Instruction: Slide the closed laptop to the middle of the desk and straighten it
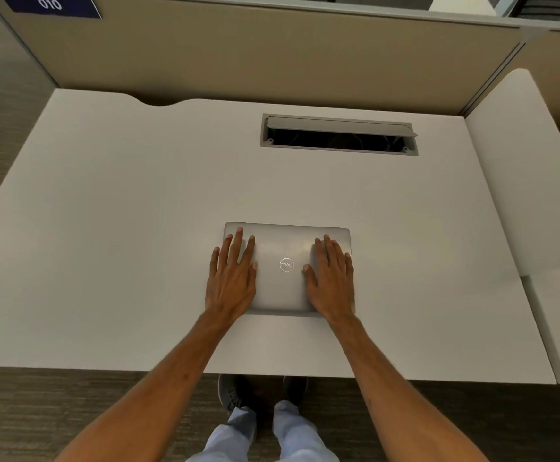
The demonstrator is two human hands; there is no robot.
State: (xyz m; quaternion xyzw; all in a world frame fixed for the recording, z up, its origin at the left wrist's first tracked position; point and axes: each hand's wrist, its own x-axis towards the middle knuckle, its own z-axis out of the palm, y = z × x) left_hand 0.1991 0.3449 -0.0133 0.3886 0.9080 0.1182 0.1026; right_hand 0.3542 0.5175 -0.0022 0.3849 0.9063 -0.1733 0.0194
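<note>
while laptop (286, 285) lies closed, both palms flat

1 laptop (287, 268), 1 desk (105, 228), 2 hands (232, 278)

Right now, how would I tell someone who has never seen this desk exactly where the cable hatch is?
Start from the white desk and look to its far side, near the beige partition. Set into the top there, beyond the closed silver laptop, is the cable hatch. It is the desk's only opening: a grey-framed dark slot with its flap tipped up.
</note>
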